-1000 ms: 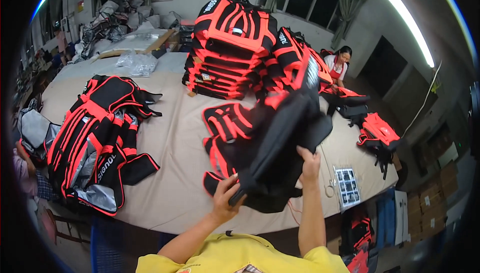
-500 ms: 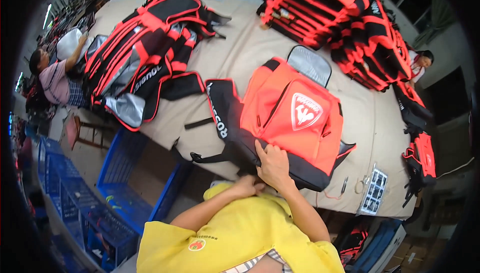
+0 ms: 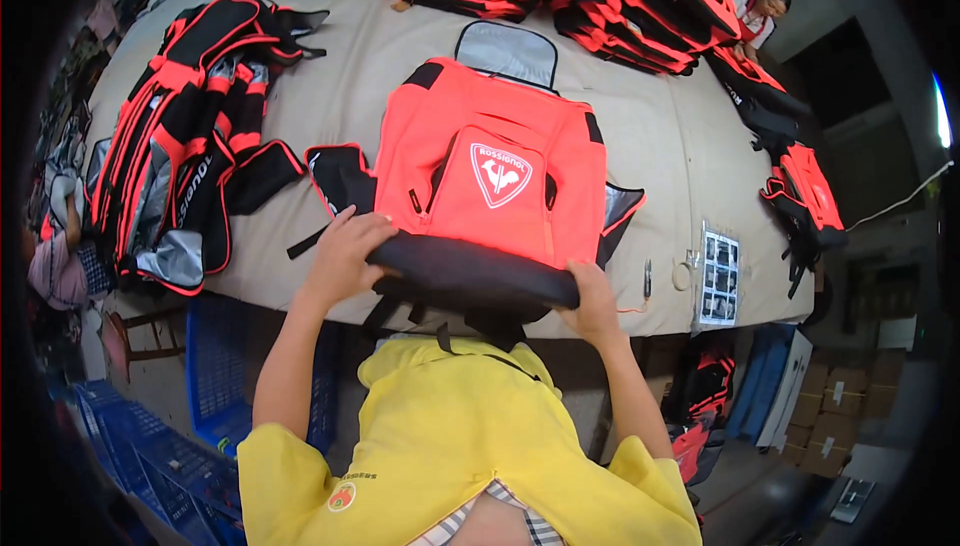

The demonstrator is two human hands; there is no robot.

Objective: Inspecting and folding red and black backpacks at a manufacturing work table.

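Observation:
A bright red-orange backpack [image 3: 470,111] with a black base and a white shield emblem lies front side up on the table before me, its silver-lined flap spread at the far end. My left hand [image 3: 350,254] grips the left end of the black base, fingers over the top edge. At the other end, my right hand [image 3: 594,304] is closed on the base's right corner, thumb on top; its other fingers are mostly hidden underneath. Black straps hang from the near edge of the bag toward my yellow shirt. A black side panel [image 3: 340,178] sticks out at the left.
Stacked red and black bags [image 3: 640,6] stand at the far side, with another pile [image 3: 185,136] at the left. Right of the backpack lie a small pointed tool [image 3: 647,279], a tape roll [image 3: 681,277] and a sheet of pictures [image 3: 719,278]. Blue crates [image 3: 215,366] stand below. A person [image 3: 757,16] is at the far right.
My left hand has come up from the table edge onto the backpack's base, and my right hand has shifted to its right corner. The backpack now lies straighter, its base toward me.

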